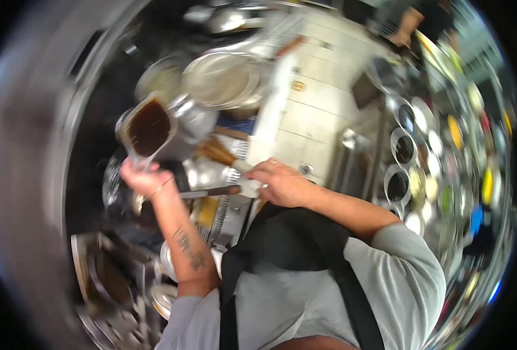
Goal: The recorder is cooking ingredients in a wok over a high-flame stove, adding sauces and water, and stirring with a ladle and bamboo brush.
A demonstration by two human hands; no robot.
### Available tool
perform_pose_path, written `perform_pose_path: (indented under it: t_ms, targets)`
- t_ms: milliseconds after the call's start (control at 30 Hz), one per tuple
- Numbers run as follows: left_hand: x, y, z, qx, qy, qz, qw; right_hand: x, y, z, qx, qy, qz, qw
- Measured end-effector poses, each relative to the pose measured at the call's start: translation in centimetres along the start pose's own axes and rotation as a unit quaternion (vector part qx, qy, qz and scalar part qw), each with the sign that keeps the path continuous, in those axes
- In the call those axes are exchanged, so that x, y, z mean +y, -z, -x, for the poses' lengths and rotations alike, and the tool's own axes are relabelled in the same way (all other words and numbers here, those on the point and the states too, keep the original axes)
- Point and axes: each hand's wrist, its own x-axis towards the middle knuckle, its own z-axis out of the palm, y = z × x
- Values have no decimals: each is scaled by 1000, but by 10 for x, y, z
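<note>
My left hand [147,177] grips the handle of a clear pitcher holding dark brown liquid [150,127], over the stove area. My right hand [282,181] is at the counter's edge, its fingers on a whitish item [250,186] that may be a cloth or a container; blur hides which. Beside those fingers lies a brush-like tool with tan bristles or strands [217,151]. A utensil with a brown handle [223,190] lies between my hands. Beyond the pitcher are a wide round pan or lid [221,79] and a bowl with pale contents [160,83].
A deep metal pan with brownish contents [107,280] is at the lower left. Tiled floor [311,118] runs between the stove side and a right-hand counter with several round containers [403,148]. A co-worker's arm [409,26] shows at the upper right, near a dark bin [367,87].
</note>
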Motion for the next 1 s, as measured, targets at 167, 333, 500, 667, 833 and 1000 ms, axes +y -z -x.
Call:
perform_pose_path:
  t_ms: [167,333,500,667,833,1000]
  targets:
    - [10,26,41,-116,56,-39,991,-11,-31,128,93,-75,38,992]
    - [-11,45,105,-230,44,-50,971,-23,-52,260,127,-227,73,963]
    - [-3,51,244,-367,51,-57,927,-41,-85,386,200,-337,77,917]
    - [-2,51,385,-489,235,-59,838,-61,-128,519,287,-411,72,862]
    - [5,82,560,-575,252,-40,778,-124,-150,664,378,-503,2,777]
    - [37,129,744,-685,402,-42,606,-182,-185,799,444,-548,-3,708]
